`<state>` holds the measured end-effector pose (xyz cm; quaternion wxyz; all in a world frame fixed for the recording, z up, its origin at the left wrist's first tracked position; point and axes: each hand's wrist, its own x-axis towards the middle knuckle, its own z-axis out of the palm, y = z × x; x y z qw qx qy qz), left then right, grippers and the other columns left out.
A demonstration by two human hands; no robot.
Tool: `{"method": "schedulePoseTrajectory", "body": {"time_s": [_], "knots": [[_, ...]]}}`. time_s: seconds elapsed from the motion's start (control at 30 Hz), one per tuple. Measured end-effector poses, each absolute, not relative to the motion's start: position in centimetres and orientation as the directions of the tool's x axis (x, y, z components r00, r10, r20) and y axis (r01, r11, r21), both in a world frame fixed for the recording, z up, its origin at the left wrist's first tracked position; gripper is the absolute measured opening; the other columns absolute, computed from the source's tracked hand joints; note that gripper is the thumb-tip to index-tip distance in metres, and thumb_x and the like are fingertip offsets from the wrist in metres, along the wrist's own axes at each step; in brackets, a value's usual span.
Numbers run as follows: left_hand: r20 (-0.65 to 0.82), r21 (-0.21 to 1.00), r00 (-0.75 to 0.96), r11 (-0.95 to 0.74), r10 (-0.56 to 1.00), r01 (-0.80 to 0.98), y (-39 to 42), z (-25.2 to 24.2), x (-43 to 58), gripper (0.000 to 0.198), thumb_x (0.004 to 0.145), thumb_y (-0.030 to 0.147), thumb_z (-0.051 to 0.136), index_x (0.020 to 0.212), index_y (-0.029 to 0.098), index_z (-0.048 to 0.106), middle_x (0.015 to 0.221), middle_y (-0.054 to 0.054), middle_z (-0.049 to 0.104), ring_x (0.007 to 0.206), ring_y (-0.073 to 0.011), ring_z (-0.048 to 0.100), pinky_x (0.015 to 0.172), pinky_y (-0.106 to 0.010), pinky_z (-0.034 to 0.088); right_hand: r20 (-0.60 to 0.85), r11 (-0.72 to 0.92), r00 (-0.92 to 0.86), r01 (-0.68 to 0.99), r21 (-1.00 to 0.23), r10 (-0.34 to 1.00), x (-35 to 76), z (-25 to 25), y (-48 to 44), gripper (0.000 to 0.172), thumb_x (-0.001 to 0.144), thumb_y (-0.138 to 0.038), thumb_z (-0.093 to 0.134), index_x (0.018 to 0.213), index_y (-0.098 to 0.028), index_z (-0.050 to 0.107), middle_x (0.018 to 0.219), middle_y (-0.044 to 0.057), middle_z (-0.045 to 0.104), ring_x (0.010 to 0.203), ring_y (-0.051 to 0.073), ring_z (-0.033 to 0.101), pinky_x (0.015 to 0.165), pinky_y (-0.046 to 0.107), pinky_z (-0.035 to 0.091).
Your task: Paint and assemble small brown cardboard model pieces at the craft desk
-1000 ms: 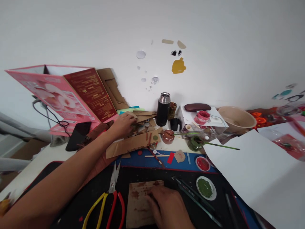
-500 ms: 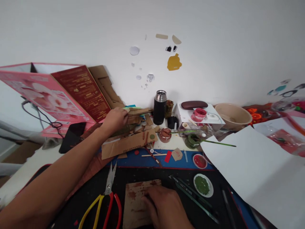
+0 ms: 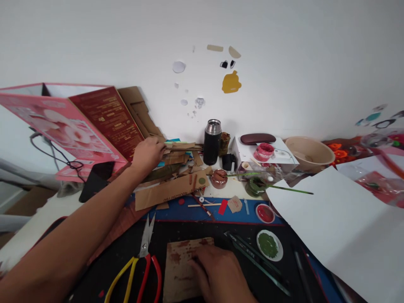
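At the back left, my left hand (image 3: 148, 155) reaches into a pile of cardboard scraps (image 3: 176, 159). Its curled fingers close on the left end of a thin cardboard strip (image 3: 181, 145); the fingertips are partly hidden. In front of me, my right hand (image 3: 221, 271) presses with bent fingers on a square cardboard piece (image 3: 178, 269) with brown paint smears, which lies flat on the black mat (image 3: 202, 229). Scissors (image 3: 144, 248) with yellow and red handles lie partly open between my left forearm and this piece.
A long cardboard strip (image 3: 170, 190), black flask (image 3: 212, 143), brown paint jar (image 3: 219, 179) and green paint jar (image 3: 255, 186) stand behind the mat. On the right are a green paint lid (image 3: 269, 245), pens (image 3: 259, 263) and white paper (image 3: 337, 223). A pink box (image 3: 59, 126) stands left.
My left hand has shifted a little to the left at the scrap pile, uncovering more scraps. My right hand and the smeared cardboard piece stay in place.
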<state>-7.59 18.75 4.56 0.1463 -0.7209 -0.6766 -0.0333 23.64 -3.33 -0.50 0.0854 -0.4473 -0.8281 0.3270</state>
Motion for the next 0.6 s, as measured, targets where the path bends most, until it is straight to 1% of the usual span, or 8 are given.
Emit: {"method": "schedulePoseTrajectory", "body": {"time_s": [0.1,0.17,0.23,0.3,0.37,0.43,0.5,0.6], "knots": [[0.161,-0.165,0.055,-0.028,0.985,0.986,18.1,4.2,-7.4,0.034,0.101,0.031,0.048,0.118,0.018,0.075,0.113,-0.018,0.076,0.107,-0.0360,0.071,0.083,-0.041,0.053,-0.136,0.390,-0.585,0.677,-0.624,0.799,23.7,-0.7,-3.4,0.011,0.099,-0.021,0.062,0.093,-0.023,0.071,0.098,0.003,0.081,0.090,0.022,0.078,0.075,0.028,0.048],[0.161,-0.167,0.041,-0.014,0.986,0.986,17.6,3.9,-7.3,0.035,0.100,0.034,0.051,0.125,0.018,0.070,0.115,-0.017,0.078,0.104,-0.0344,0.074,0.080,-0.038,0.053,-0.118,0.398,-0.587,0.669,-0.627,0.801,23.8,-0.8,-3.5,0.010,0.098,-0.021,0.063,0.094,-0.023,0.071,0.098,0.003,0.081,0.090,0.022,0.078,0.075,0.028,0.048],[0.156,-0.190,0.045,-0.014,0.987,0.982,17.2,3.6,-7.1,0.036,0.102,0.035,0.049,0.126,0.016,0.067,0.112,-0.018,0.078,0.099,-0.0334,0.075,0.076,-0.037,0.053,-0.118,0.400,-0.589,0.668,-0.627,0.799,23.8,-0.8,-3.5,0.010,0.098,-0.020,0.063,0.094,-0.023,0.071,0.098,0.003,0.081,0.090,0.022,0.078,0.074,0.028,0.047],[0.120,-0.225,0.096,-0.067,0.988,0.972,17.1,3.3,-6.8,0.033,0.104,0.033,0.045,0.119,0.015,0.069,0.107,-0.018,0.078,0.096,-0.0326,0.075,0.076,-0.036,0.054,-0.126,0.395,-0.589,0.670,-0.628,0.798,23.7,-0.8,-3.4,0.010,0.098,-0.020,0.063,0.094,-0.023,0.071,0.099,0.003,0.081,0.090,0.022,0.078,0.075,0.029,0.048],[0.065,-0.250,0.174,-0.153,0.983,0.956,17.2,3.0,-6.4,0.030,0.103,0.025,0.044,0.109,0.015,0.071,0.105,-0.018,0.077,0.100,-0.0321,0.074,0.082,-0.037,0.054,-0.128,0.393,-0.590,0.668,-0.632,0.797,23.7,-0.6,-3.4,0.010,0.099,-0.020,0.062,0.095,-0.023,0.071,0.101,0.003,0.081,0.092,0.023,0.078,0.076,0.029,0.048],[0.025,-0.257,0.227,-0.214,0.973,0.943,17.5,2.6,-6.2,0.027,0.100,0.017,0.046,0.103,0.014,0.073,0.103,-0.018,0.077,0.103,-0.0320,0.073,0.088,-0.038,0.053,-0.130,0.393,-0.591,0.669,-0.631,0.796,23.7,-0.5,-3.4,0.011,0.099,-0.020,0.062,0.095,-0.023,0.072,0.101,0.003,0.081,0.093,0.023,0.078,0.076,0.029,0.048],[0.003,-0.252,0.258,-0.249,0.966,0.935,17.8,2.3,-6.0,0.026,0.097,0.012,0.048,0.101,0.013,0.074,0.103,-0.018,0.077,0.104,-0.0316,0.073,0.090,-0.039,0.052,-0.138,0.391,-0.590,0.674,-0.627,0.795,23.7,-0.4,-3.4,0.012,0.100,-0.021,0.061,0.095,-0.023,0.072,0.101,0.003,0.081,0.092,0.023,0.078,0.075,0.029,0.048],[-0.013,-0.234,0.280,-0.275,0.960,0.933,18.2,2.1,-6.1,0.026,0.096,0.011,0.049,0.100,0.014,0.074,0.104,-0.017,0.077,0.104,-0.0310,0.073,0.091,-0.039,0.052,-0.139,0.393,-0.589,0.677,-0.622,0.796,23.8,-0.4,-3.4,0.011,0.099,-0.021,0.062,0.095,-0.022,0.072,0.099,0.004,0.081,0.091,0.023,0.078,0.074,0.028,0.047]]}}
